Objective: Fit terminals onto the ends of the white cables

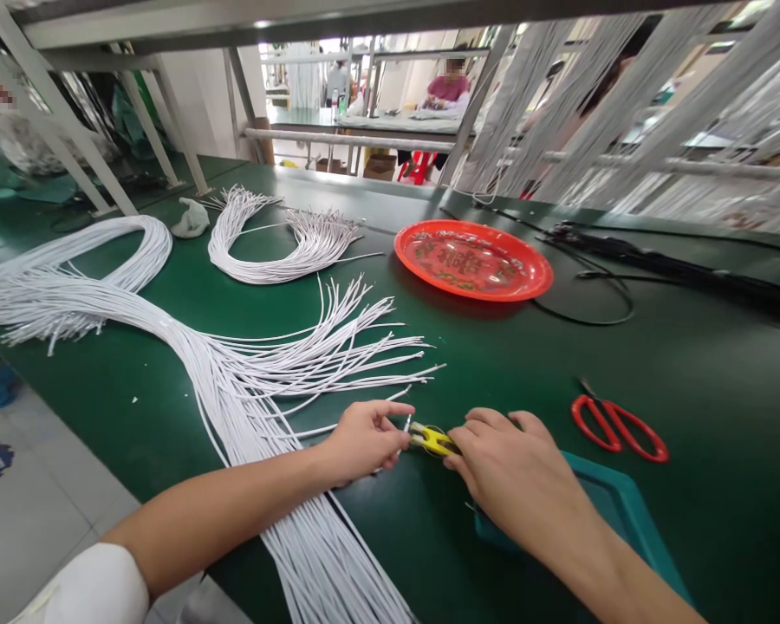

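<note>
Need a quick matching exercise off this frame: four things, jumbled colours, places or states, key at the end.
Things
1. yellow tool
2. scissors
3. round tray
4. teal container

Descriptions
A. partly hidden by the right hand and its forearm
B. red-rimmed, patterned inside
C. gripped in the right hand
D. red-handled, lying unheld

Pairs: 1-C, 2-D, 3-B, 4-A
</note>
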A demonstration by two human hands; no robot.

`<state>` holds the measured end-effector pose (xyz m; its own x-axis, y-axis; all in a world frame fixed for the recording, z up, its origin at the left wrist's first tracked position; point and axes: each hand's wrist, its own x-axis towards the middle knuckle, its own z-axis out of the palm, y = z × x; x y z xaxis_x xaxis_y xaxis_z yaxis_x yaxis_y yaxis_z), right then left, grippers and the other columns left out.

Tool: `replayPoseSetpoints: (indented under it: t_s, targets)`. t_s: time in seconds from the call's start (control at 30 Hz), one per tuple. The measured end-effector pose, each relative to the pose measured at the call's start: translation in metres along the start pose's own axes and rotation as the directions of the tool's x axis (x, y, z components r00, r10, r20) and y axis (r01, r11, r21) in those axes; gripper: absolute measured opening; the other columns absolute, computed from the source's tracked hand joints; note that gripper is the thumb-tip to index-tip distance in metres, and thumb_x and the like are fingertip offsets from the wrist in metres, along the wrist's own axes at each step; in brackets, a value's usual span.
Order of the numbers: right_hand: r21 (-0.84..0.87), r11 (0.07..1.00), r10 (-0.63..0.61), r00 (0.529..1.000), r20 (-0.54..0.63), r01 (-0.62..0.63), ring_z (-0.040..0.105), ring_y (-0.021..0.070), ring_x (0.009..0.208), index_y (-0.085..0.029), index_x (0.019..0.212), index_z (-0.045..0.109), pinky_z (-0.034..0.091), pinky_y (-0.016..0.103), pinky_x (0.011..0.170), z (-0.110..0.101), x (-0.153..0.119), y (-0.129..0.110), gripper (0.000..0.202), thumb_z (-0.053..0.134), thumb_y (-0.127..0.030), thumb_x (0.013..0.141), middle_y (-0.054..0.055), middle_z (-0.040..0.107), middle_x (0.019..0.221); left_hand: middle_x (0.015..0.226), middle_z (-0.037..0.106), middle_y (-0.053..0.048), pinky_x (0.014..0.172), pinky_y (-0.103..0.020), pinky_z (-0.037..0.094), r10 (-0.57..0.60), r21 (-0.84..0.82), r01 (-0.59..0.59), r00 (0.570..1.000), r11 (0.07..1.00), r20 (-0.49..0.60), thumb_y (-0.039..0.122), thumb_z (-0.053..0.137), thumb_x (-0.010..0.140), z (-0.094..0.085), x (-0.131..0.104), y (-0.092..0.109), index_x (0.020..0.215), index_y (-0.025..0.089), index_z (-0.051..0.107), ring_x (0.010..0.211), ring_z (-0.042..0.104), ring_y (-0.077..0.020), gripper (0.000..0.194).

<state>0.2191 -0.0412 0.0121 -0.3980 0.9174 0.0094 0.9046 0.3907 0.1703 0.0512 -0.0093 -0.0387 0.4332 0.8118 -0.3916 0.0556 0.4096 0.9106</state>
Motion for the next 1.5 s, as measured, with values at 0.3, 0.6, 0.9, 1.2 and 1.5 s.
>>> replayPoseSetpoints:
  t_s: [0.3, 0.6, 0.9, 1.2, 1.5]
  targets:
    - [0.032, 0.999, 0.021, 1.0, -0.018, -0.02, 0.057, 0.0214, 0.08, -0.021, 0.064, 0.061, 0.028, 0.039, 0.076, 0.005, -0.002, 0.002, 0.016, 0.05, -0.018, 0.077, 0.005, 0.065, 0.072, 0.051, 0.05, 0.006, 0.038, -0.016, 0.04, -0.04, 0.036, 0.039, 0.998, 0.999, 0.038, 0.013, 0.058, 0.069, 0.0, 0.007, -0.013, 0.111, 0.012, 0.056, 0.037, 0.045, -0.0037, 0.042]
    - [0.027, 0.998, 0.053, 0.996, -0.067, -0.051, 0.057, 0.027, 0.089, -0.02, 0.098, 0.059, 0.031, 0.048, 0.081, 0.021, -0.009, 0.006, 0.032, 0.056, -0.038, 0.071, 0.008, 0.066, 0.089, 0.052, 0.05, 0.006, 0.036, -0.014, 0.037, -0.024, 0.05, 0.021, 0.998, 0.999, 0.057, 0.012, 0.057, 0.068, 0.001, 0.004, -0.008, 0.109, 0.013, 0.057, 0.036, 0.044, -0.0031, 0.041]
    - [0.196, 0.973, 0.124, 0.992, -0.019, -0.118, 0.057, 0.0263, 0.092, -0.021, 0.104, 0.059, 0.028, 0.055, 0.087, 0.028, -0.01, 0.012, 0.047, 0.048, -0.054, 0.073, 0.009, 0.066, 0.094, 0.052, 0.049, 0.007, 0.037, -0.014, 0.038, -0.001, 0.073, 0.001, 1.0, 0.997, 0.001, 0.013, 0.056, 0.067, -0.001, 0.002, -0.004, 0.107, 0.012, 0.058, 0.037, 0.044, -0.0032, 0.04]
    - [0.421, 0.881, 0.252, 0.967, -0.036, -0.214, 0.061, 0.024, 0.082, -0.021, 0.105, 0.058, 0.029, 0.055, 0.09, 0.025, -0.009, 0.015, 0.053, 0.041, -0.061, 0.074, 0.007, 0.068, 0.091, 0.057, 0.048, 0.006, 0.033, -0.013, 0.031, 0.047, 0.01, -0.047, 0.998, 0.999, -0.051, 0.019, 0.056, 0.069, -0.005, -0.004, 0.009, 0.111, 0.016, 0.055, 0.035, 0.04, -0.0018, 0.042]
    - [0.663, 0.693, 0.393, 0.919, -0.017, -0.284, 0.058, 0.0152, 0.051, -0.022, 0.104, 0.059, 0.044, 0.043, 0.078, 0.012, -0.009, 0.019, 0.045, 0.037, -0.054, 0.081, 0.0, 0.069, 0.077, 0.087, 0.051, -0.001, 0.055, -0.018, 0.046, 0.518, 0.328, -0.423, 0.801, 0.845, -0.3, 0.022, 0.046, 0.08, -0.023, -0.003, 0.047, 0.126, 0.021, 0.042, 0.057, 0.054, -0.0047, 0.046]
